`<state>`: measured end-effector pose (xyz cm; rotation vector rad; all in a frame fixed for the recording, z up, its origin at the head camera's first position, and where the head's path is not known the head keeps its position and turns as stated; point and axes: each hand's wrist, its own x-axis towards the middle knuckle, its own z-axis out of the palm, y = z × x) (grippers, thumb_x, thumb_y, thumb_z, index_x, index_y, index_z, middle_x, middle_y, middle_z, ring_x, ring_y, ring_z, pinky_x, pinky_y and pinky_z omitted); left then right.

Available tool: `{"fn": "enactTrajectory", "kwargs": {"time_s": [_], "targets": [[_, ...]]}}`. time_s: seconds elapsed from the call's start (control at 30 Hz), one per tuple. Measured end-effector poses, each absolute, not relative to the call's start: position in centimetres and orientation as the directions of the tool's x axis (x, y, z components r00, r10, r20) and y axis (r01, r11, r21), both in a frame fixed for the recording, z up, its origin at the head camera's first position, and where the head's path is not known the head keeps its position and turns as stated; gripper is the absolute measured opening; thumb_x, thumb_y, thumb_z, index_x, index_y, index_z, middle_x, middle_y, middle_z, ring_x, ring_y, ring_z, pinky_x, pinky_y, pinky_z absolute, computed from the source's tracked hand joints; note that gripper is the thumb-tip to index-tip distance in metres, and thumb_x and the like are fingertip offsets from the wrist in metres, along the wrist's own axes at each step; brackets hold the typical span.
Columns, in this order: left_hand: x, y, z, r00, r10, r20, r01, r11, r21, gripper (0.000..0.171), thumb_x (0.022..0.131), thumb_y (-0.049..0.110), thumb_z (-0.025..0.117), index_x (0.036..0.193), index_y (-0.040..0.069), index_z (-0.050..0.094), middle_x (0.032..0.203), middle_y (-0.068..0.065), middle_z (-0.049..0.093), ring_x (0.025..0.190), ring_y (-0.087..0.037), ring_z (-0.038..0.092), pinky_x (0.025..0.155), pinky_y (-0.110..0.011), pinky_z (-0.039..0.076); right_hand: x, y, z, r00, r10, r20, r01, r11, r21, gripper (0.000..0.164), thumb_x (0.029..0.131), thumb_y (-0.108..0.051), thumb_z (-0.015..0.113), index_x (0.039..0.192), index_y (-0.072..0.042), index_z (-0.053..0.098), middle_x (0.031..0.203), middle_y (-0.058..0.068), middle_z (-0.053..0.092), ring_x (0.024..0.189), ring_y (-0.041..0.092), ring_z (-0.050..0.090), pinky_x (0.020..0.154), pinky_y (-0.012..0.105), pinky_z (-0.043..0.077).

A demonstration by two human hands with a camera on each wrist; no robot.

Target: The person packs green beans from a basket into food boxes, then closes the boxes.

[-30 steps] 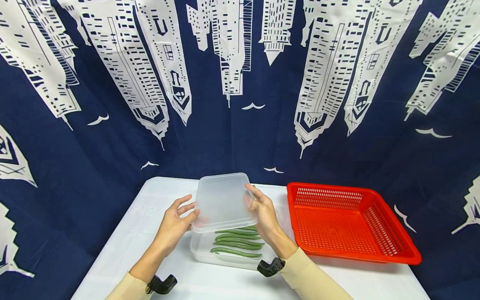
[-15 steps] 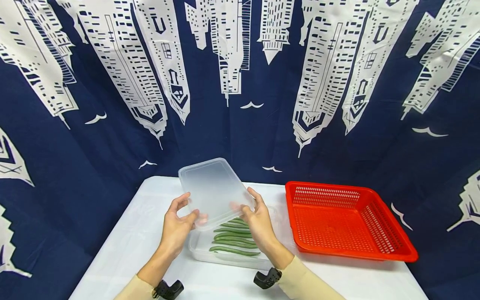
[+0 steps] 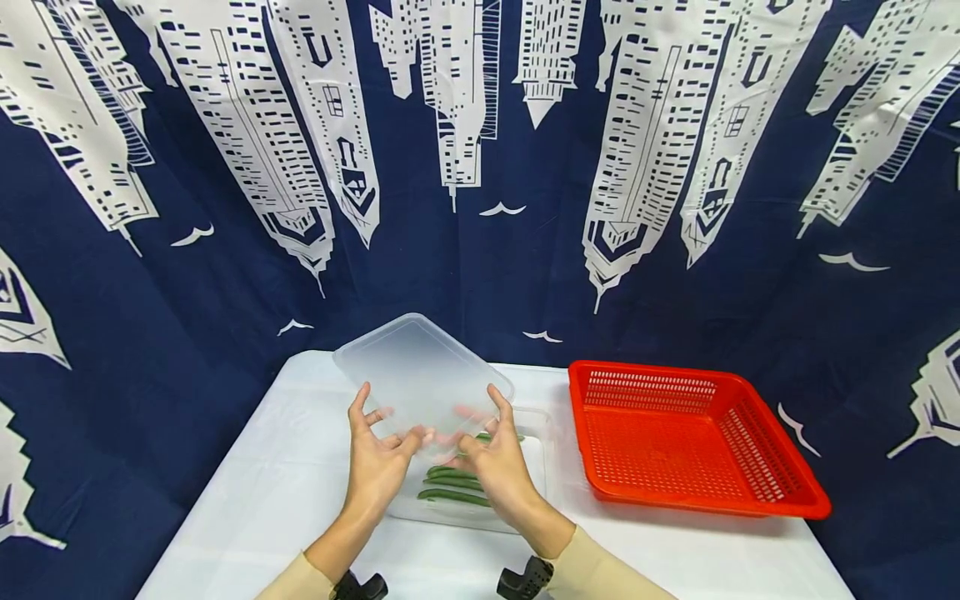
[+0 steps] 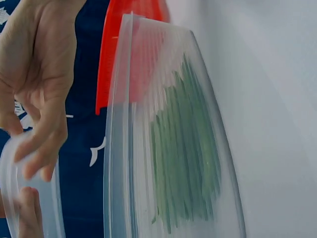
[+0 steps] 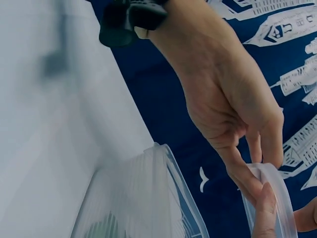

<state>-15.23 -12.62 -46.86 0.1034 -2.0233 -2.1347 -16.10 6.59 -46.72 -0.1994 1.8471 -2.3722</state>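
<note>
A translucent plastic lid (image 3: 420, 367) is raised above the table, tilted, with one corner pointing to the back. My left hand (image 3: 378, 467) pinches its near edge on the left, thumb on top and fingers showing through the plastic. From the right, my right hand (image 3: 498, 471) grips the same near edge, thumb close to the left thumb. Beneath lies a clear food container (image 3: 550, 467) holding several green beans (image 3: 453, 497) side by side. In the left wrist view the beans (image 4: 185, 148) show through the container's wall; hands and lid partly hide them in the head view.
A red perforated plastic basket (image 3: 795, 492) stands on the white table (image 3: 262, 500), right of the container. Behind the table hangs a dark blue cloth (image 3: 450, 267) printed with white buildings. Each wrist wears a black camera (image 3: 523, 579).
The lid has turned in the hands and shifted left, so a corner now points backward. Both hands have come closer together along its near edge. Container and basket stay put.
</note>
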Motion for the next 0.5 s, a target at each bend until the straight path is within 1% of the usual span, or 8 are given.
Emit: {"fn": "enactTrajectory", "kwargs": {"time_s": [0.1, 0.17, 0.23, 0.37, 0.5], "targets": [[-15.6, -13.1, -46.7, -0.975, -0.2, 0.093, 0.107, -0.061, 0.992, 0.12, 0.107, -0.001, 0.077, 0.187, 0.03, -0.007, 0.162, -0.024, 0.038, 0.098, -0.015, 0.086, 0.087, -0.019, 0.068, -16.0, 7.3, -46.8, -0.985, -0.172, 0.015, 0.024, -0.222, -0.975, 0.1, 0.106, 0.009, 0.058, 0.186, -0.016, 0.003, 0.172, 0.031, 0.051, 0.108, 0.021, 0.086, 0.09, 0.039, 0.074], [-16.1, -13.7, -46.6, -0.972, -0.217, 0.091, 0.109, -0.072, 0.991, 0.12, 0.108, -0.003, 0.073, 0.186, 0.03, -0.011, 0.161, -0.024, 0.038, 0.093, -0.01, 0.086, 0.09, -0.019, 0.068, -16.0, 8.1, -46.8, -0.986, -0.168, 0.002, 0.033, -0.202, -0.979, 0.1, 0.104, 0.009, 0.055, 0.186, -0.015, 0.003, 0.17, 0.03, 0.054, 0.107, 0.022, 0.086, 0.089, 0.039, 0.074], [-16.5, -14.6, -46.5, -0.967, -0.24, 0.089, 0.111, -0.079, 0.991, 0.117, 0.11, -0.004, 0.069, 0.186, 0.028, -0.014, 0.16, -0.025, 0.039, 0.088, -0.007, 0.086, 0.093, -0.019, 0.068, -15.8, 8.9, -46.8, -0.986, -0.164, -0.013, 0.042, -0.174, -0.984, 0.1, 0.103, 0.009, 0.053, 0.186, -0.015, 0.003, 0.169, 0.03, 0.056, 0.103, 0.021, 0.085, 0.087, 0.038, 0.073], [-17.0, -16.6, -46.4, -0.961, -0.268, 0.061, 0.078, -0.055, 0.995, 0.111, 0.111, -0.002, 0.066, 0.187, 0.022, -0.011, 0.161, -0.026, 0.039, 0.082, -0.002, 0.082, 0.089, -0.017, 0.068, -15.6, 10.9, -46.8, -0.986, -0.161, -0.036, 0.057, -0.128, -0.99, 0.098, 0.104, 0.009, 0.051, 0.187, -0.014, 0.003, 0.166, 0.03, 0.06, 0.095, 0.017, 0.082, 0.082, 0.034, 0.07], [-16.8, -18.0, -47.0, -0.972, -0.236, 0.001, 0.001, 0.002, 1.0, 0.102, 0.112, 0.0, 0.067, 0.187, 0.012, 0.0, 0.161, -0.026, 0.041, 0.082, 0.001, 0.078, 0.087, -0.015, 0.067, -15.3, 12.9, -46.9, -0.985, -0.165, -0.047, 0.058, -0.066, -0.996, 0.098, 0.105, 0.008, 0.051, 0.187, -0.015, 0.002, 0.164, 0.029, 0.062, 0.092, 0.018, 0.082, 0.08, 0.031, 0.066]]}}
